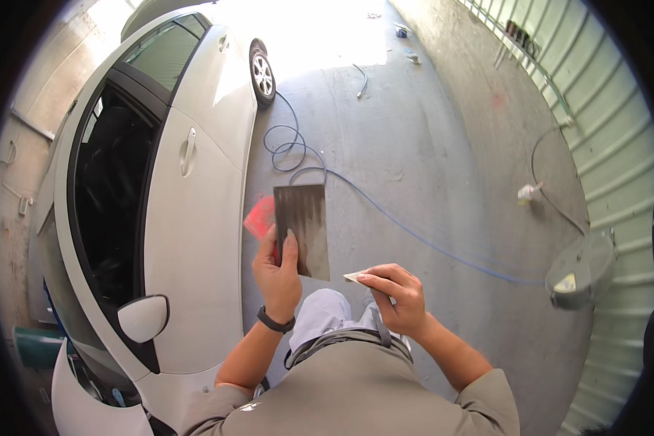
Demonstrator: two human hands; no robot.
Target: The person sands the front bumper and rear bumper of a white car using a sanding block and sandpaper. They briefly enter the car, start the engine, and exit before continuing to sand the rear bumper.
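left hand pinches the dark plate, thumb on its face, right of the car; red piece behind — unclear if gripped too. right hand pinches a pale piece, just right of the plate's near end. plate looks thin, stiff, light, maybe slick — best held by its left edge.

The plate looked like metal, smooth but streaky and a bit smeared, while the red thing had a scuffed, matt plastic look. The car door was smooth painted metal with a soft gloss, and the shirt was plain matt cloth. Floor looked like worn, fairly smooth concrete, and the wall seemed ribbed metal.
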